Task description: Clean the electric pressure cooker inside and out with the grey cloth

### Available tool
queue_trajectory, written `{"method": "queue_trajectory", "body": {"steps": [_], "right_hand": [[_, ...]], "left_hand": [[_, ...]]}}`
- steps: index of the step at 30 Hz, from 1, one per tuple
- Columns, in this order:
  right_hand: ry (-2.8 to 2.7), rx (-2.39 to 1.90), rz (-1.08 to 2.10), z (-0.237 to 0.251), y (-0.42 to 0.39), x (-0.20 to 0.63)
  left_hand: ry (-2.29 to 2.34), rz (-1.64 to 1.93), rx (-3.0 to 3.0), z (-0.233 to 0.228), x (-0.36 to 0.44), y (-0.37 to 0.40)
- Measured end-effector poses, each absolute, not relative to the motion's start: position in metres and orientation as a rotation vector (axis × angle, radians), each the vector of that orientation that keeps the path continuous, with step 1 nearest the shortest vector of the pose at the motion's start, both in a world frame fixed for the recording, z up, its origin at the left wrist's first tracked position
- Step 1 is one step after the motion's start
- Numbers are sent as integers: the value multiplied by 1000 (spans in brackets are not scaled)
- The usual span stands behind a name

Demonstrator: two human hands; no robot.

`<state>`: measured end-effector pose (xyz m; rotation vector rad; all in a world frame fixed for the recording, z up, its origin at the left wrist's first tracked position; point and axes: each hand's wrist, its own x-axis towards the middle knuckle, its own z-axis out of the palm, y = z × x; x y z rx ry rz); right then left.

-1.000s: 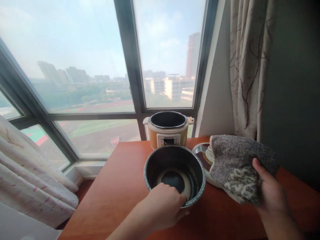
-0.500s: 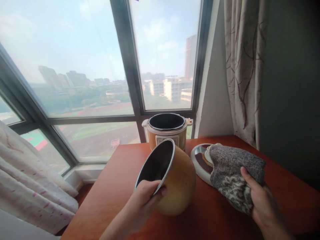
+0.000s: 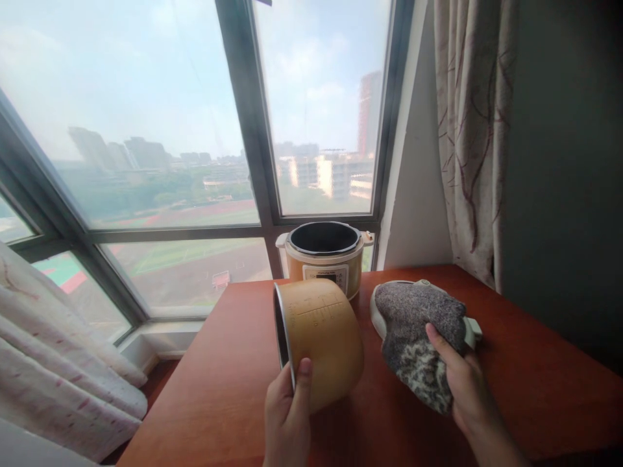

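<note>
Your left hand (image 3: 291, 405) grips the rim of the pot (image 3: 325, 344), which is tilted sideways in front of the cooker (image 3: 296, 267) with its mouth facing left. Your right hand (image 3: 464, 386) grips the cloth (image 3: 418, 331), which hides most of the lid (image 3: 473, 332) on the table (image 3: 204, 383).

The left hand (image 3: 288, 415) is held upright, its thumb closed against the fingers; right of that grip, the right hand (image 3: 464, 383) is angled inward, thumb uppermost, its forearm (image 3: 499, 444) slanted below.
</note>
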<state>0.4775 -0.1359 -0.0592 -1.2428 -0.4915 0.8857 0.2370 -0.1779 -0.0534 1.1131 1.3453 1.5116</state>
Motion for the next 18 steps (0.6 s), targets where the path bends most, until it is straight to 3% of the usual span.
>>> {"method": "queue_trajectory", "body": {"steps": [12, 18], "right_hand": [[-808, -1211, 919, -43, -150, 407], [-1120, -1023, 807, -41, -137, 366]], "left_hand": [[1365, 1870, 708, -66, 277, -172], [1190, 1794, 660, -56, 280, -156]]}}
